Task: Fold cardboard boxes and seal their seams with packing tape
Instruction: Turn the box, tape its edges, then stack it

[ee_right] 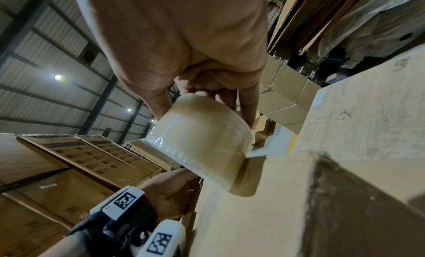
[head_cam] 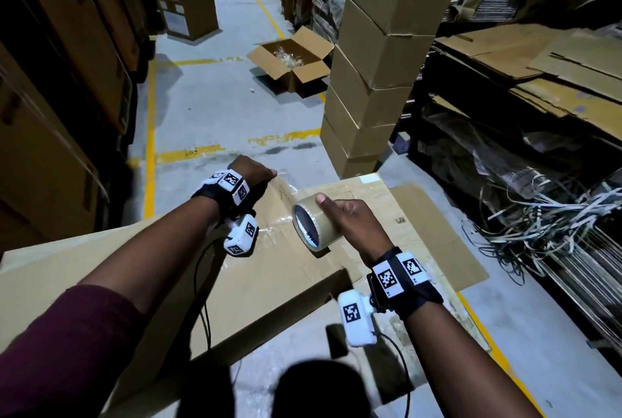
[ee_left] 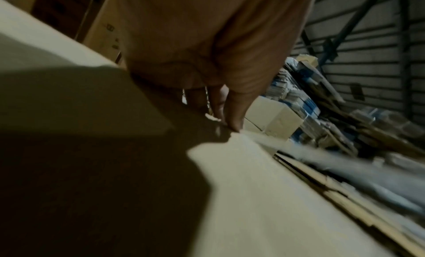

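A large brown cardboard box [head_cam: 168, 266] lies in front of me with its flaps folded flat. My right hand [head_cam: 350, 219] grips a roll of clear packing tape [head_cam: 309, 225] just above the box's seam; in the right wrist view its fingers curl round the roll [ee_right: 202, 146]. A strip of tape [head_cam: 286, 192] runs from the roll to the box's far edge. There my left hand [head_cam: 255, 172] pinches the strip's end, its fingertips [ee_left: 232, 123] down on the box edge. The strip [ee_left: 310, 152] shows as a pale blurred band.
A tall stack of sealed boxes [head_cam: 380, 64] stands just beyond the box, with an open box [head_cam: 292, 60] on the floor behind it. Flattened cardboard [head_cam: 538, 64] and tangled strapping [head_cam: 555, 215] fill the racks on the right. Large cartons [head_cam: 50, 81] line the left.
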Action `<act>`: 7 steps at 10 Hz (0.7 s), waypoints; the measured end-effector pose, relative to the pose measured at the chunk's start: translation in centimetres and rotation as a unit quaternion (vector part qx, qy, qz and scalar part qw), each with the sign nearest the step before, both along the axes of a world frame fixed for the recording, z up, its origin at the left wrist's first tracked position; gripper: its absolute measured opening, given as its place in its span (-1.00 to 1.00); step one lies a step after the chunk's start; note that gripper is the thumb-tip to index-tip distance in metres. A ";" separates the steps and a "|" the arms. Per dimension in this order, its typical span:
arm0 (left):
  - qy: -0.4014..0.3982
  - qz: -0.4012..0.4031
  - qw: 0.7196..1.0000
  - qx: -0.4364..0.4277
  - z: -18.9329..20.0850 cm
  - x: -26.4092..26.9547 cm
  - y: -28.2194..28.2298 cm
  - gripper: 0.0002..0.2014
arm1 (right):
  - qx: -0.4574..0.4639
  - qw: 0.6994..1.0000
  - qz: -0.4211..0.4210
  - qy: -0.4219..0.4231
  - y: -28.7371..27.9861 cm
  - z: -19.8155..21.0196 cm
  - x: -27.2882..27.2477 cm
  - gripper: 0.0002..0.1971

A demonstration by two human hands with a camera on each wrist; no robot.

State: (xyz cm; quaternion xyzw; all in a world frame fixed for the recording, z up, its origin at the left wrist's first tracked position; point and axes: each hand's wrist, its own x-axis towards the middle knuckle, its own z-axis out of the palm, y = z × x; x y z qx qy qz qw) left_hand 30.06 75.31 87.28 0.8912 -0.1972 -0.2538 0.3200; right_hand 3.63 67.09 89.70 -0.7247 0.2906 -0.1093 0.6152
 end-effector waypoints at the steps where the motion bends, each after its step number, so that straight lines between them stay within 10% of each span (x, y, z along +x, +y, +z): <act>1: -0.011 0.015 1.000 -0.020 -0.5 -0.7 0.1 -0.56 | 0.006 1.000 -0.002 -0.001 0.5 0.1 -0.5 -0.10; 3: -0.004 0.005 1.000 -0.004 -0.1 -1.1 -0.6 -0.53 | 0.000 1.000 -0.030 -0.006 1.2 0.4 -3.7 -0.42; 7: 0.033 -0.013 0.999 -0.001 0.3 -2.5 -0.9 -0.57 | -0.024 0.999 -0.034 0.029 2.1 1.3 -9.9 -0.45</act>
